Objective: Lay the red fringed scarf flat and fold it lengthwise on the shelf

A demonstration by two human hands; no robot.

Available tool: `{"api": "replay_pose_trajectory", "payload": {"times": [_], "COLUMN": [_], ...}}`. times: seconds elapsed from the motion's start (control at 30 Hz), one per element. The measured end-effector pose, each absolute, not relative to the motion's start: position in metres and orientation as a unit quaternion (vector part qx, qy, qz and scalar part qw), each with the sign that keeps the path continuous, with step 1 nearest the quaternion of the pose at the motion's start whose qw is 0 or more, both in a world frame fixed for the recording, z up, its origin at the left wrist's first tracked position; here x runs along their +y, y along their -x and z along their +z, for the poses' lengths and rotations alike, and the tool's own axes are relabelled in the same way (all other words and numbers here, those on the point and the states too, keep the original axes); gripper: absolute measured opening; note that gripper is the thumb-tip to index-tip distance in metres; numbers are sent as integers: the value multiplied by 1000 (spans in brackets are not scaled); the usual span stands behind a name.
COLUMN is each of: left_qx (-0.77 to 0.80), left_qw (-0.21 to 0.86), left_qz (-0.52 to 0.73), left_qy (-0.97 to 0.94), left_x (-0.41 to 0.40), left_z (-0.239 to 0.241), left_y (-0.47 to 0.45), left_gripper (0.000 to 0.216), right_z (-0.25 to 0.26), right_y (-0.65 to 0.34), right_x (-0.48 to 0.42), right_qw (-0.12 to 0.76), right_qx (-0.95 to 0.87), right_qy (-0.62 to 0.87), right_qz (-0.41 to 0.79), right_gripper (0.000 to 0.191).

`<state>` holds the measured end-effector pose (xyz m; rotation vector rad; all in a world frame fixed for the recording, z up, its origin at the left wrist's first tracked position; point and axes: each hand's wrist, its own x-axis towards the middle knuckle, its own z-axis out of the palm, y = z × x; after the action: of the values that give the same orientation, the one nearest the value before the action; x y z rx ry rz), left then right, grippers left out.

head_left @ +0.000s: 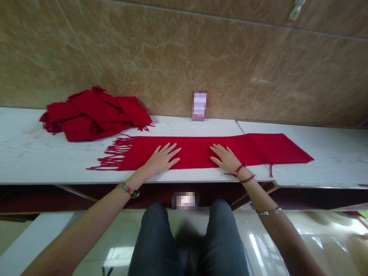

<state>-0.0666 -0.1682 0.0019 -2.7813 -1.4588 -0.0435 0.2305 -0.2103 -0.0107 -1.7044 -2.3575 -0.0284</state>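
A long red scarf [198, 151] lies spread flat along the white table [34, 153], its fringe at the left end. My left hand [162, 158] rests flat on the scarf left of its middle, fingers stretched out. My right hand [227, 158] lies flat on the scarf right of its middle, fingers apart. Both palms press on the cloth and hold nothing. I wear a beaded bracelet on the left wrist and red cords on the right.
A heap of crumpled red scarves [94, 113] sits at the back left of the table. A small blurred card [199, 105] leans against the brown marble wall [201, 53]. A second white tabletop [330, 153] adjoins on the right. My knees are below the table edge.
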Motion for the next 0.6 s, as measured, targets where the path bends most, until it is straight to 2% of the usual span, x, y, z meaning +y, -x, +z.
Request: {"api": "replay_pose_trajectory", "payload": {"times": [0.07, 0.23, 0.4, 0.6], "left_qx": [-464, -464, -466, -465], "left_qw": [2, 7, 3, 7], "left_qz": [-13, -9, -17, -18], "left_qy": [886, 886, 885, 885], "left_x": [-168, -169, -170, -169], "left_z": [2, 2, 1, 1], "left_y": [66, 65, 66, 66], "left_gripper": [52, 52, 53, 53], "right_z": [-10, -14, -18, -21], "right_y": [-231, -234, -241, -238], "right_x": [-210, -210, -208, -207], "right_qw": [143, 143, 238, 180], "right_qx": [-791, -795, -773, -793], "right_qy": [595, 589, 588, 582], "right_qz": [-8, -3, -22, -1], "right_gripper": [52, 50, 46, 43]}}
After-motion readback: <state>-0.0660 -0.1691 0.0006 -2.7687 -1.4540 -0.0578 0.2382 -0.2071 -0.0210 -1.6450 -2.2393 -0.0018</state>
